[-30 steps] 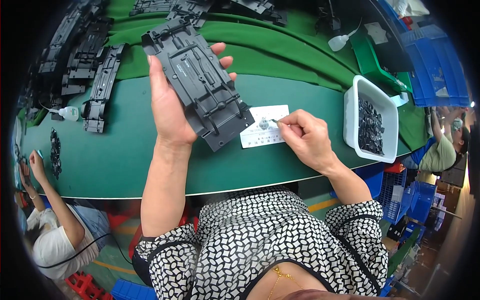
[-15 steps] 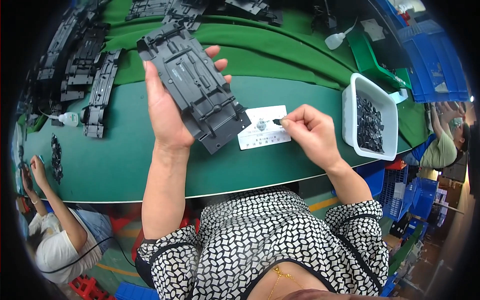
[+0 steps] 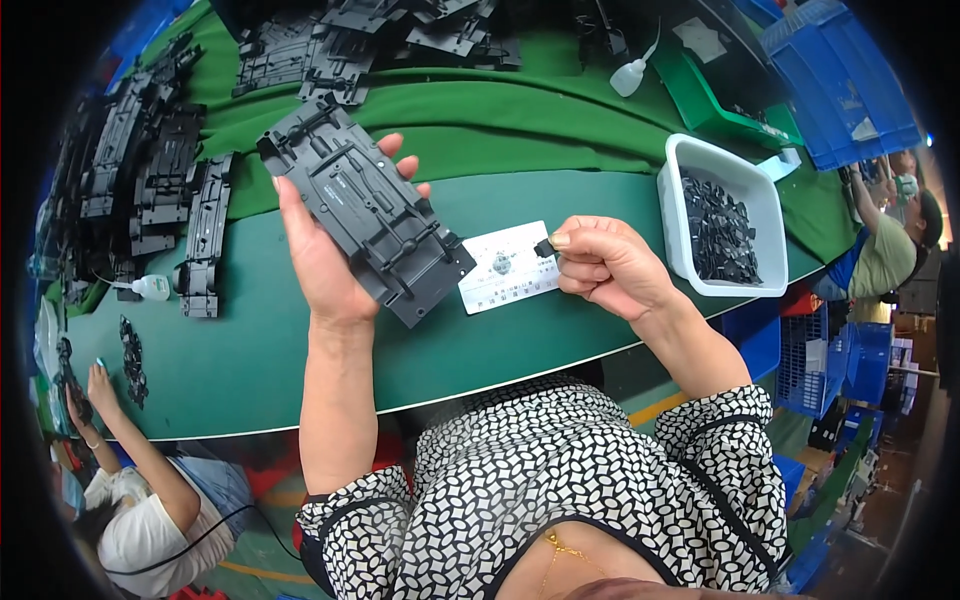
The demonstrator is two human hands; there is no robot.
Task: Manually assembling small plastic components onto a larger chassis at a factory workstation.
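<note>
My left hand (image 3: 335, 270) holds up a long black plastic model-car chassis (image 3: 365, 205), its moulded side facing me and tilted. The thumb lies along its left edge and fingertips show past its right edge. To the right, my right hand (image 3: 615, 265) pinches a small black plastic part (image 3: 546, 247) between thumb and forefinger, a short way off the chassis's lower right corner. Under that part, a white printed card (image 3: 510, 285) lies on the green table (image 3: 480, 350). A white tub (image 3: 675, 215) beside my right hand holds many small black parts (image 3: 722, 235).
More black chassis (image 3: 205, 235) are piled at the left and far side over a green cloth (image 3: 480, 125). Two squeeze bottles (image 3: 152, 288) (image 3: 628, 78) stand about. A green bin (image 3: 700, 95) and blue crate (image 3: 840, 85) are at far right. Another person's arm (image 3: 140, 440) rests at left.
The whole view has shifted slightly. My right hand has turned, so the small black part shows more clearly in its pinch. The chassis stays in my left hand.
</note>
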